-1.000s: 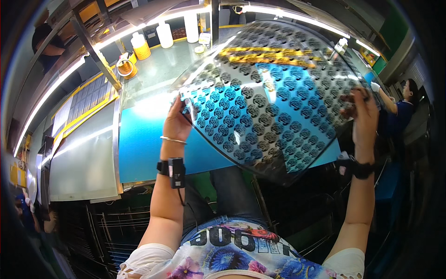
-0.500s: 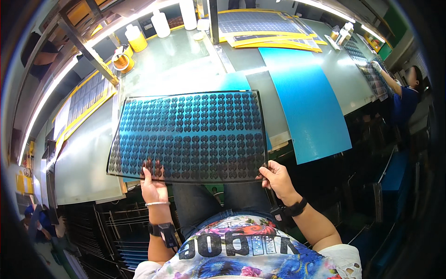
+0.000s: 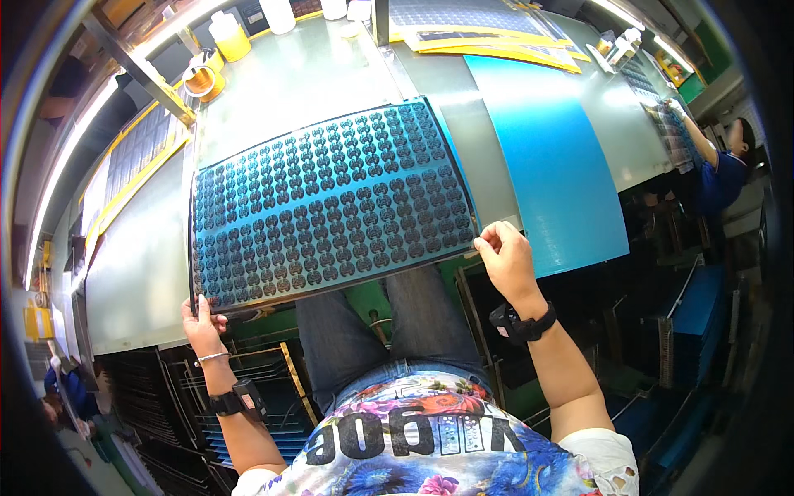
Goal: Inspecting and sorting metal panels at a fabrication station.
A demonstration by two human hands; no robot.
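A dark-edged transparent film sheet (image 3: 331,207), printed with rows of black round patterns, lies tilted over the light table, its near edge overhanging toward my legs. Blue shows through it from a panel beneath, whose edge peeks out along the film's right side. My left hand (image 3: 203,324) pinches the near left corner between thumb and fingers. At the near right corner, my right hand (image 3: 504,252) pinches the film with thumb and forefinger. A bare blue panel (image 3: 558,165) rests to the right, its near end jutting past the table edge.
Yellow-edged patterned films (image 3: 488,37) lie at the back, more (image 3: 132,178) at the left. An orange tape roll (image 3: 203,83) and bottles (image 3: 229,37) stand at the back left. Below the table are racks of blue panels (image 3: 256,434). A person (image 3: 728,169) works at the far right.
The film has moved left and away from me, lowered toward the table and turned slightly, its right end now farther off. My left hand has shifted left to the corner; my right has risen slightly.
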